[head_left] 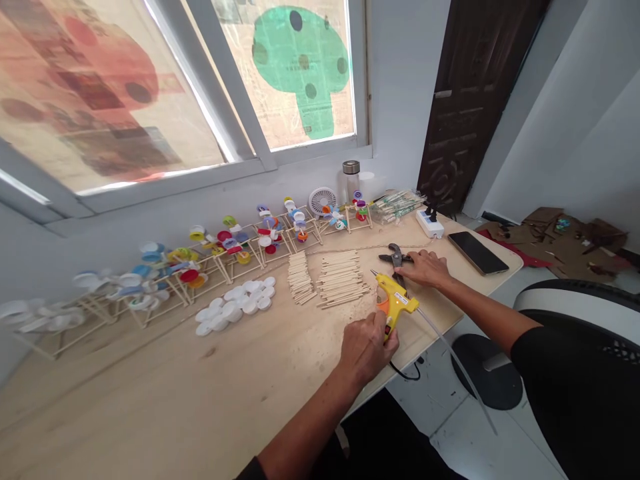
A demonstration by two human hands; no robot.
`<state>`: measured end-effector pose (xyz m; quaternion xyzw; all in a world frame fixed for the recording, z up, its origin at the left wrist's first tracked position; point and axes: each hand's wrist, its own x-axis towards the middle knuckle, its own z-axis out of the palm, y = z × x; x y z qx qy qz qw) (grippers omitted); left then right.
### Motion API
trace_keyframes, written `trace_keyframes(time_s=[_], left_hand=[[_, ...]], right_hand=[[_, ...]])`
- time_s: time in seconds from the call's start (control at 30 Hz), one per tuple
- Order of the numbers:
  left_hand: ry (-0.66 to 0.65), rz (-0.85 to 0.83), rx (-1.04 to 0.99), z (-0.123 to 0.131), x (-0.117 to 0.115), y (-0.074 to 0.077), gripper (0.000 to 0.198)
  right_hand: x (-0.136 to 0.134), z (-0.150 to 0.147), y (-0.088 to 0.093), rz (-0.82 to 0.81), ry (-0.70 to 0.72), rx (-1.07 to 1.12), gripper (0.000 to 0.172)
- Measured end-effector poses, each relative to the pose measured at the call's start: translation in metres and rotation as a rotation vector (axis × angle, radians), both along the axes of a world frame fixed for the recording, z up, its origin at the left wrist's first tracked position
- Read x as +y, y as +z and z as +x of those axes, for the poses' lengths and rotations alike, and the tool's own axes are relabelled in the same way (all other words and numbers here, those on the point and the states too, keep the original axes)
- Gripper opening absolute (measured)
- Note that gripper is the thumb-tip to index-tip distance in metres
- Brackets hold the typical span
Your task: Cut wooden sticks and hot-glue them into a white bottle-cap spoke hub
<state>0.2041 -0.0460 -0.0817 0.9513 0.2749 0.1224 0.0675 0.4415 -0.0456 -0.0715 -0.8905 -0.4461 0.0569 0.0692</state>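
My left hand (367, 347) grips a yellow hot glue gun (395, 303) above the plywood table (150, 413), with its nozzle pointing up and to the left. A long clear glue stick (455, 360) runs from the back of the gun, out past the table edge. My right hand (425, 269) lies on the table with its fingertips at the handles of black-handled pliers (395, 257). Whether those fingers grip the pliers is hidden. Two piles of wooden craft sticks (340, 280) lie left of the gun, and white bottle caps (233, 307) lie further left.
A row of stick frames with coloured bottle caps (225, 257) runs along the wall. A small fan (321, 201), glass jar (351, 180), power strip (429, 223) and smartphone (477, 252) stand at the back. A black chair (575, 313) is at right.
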Motion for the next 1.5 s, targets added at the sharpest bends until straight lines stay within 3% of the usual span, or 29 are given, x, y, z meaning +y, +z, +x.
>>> trace_keyframes(time_s=[0.17, 0.27, 0.4, 0.57, 0.83, 1.17, 1.5], left_hand=[[-0.01, -0.019, 0.035, 0.008, 0.003, 0.007, 0.02], [0.007, -0.034, 0.044, 0.015, 0.006, 0.011, 0.022], [0.013, -0.022, 0.048, 0.024, 0.007, 0.012, 0.023], [-0.017, 0.004, 0.047, 0.035, 0.005, 0.012, 0.021], [-0.081, 0.027, 0.047, 0.048, 0.006, 0.014, 0.019], [-0.074, 0.004, 0.056, 0.058, 0.008, 0.013, 0.02], [-0.04, -0.019, 0.077, 0.092, 0.02, 0.015, 0.027]], right_hand=[[-0.024, 0.011, 0.015, 0.14, 0.008, 0.085, 0.051], [-0.053, 0.007, 0.025, 0.219, 0.102, 0.191, 0.042], [-0.093, -0.006, 0.03, 0.222, 0.232, 0.364, 0.041], [-0.12, -0.015, 0.025, 0.182, 0.251, 0.603, 0.041], [-0.122, -0.01, 0.012, 0.21, 0.199, 0.66, 0.033], [-0.118, -0.006, 0.012, 0.26, 0.162, 0.618, 0.034], [-0.099, 0.017, 0.007, 0.292, 0.1, 0.52, 0.035]])
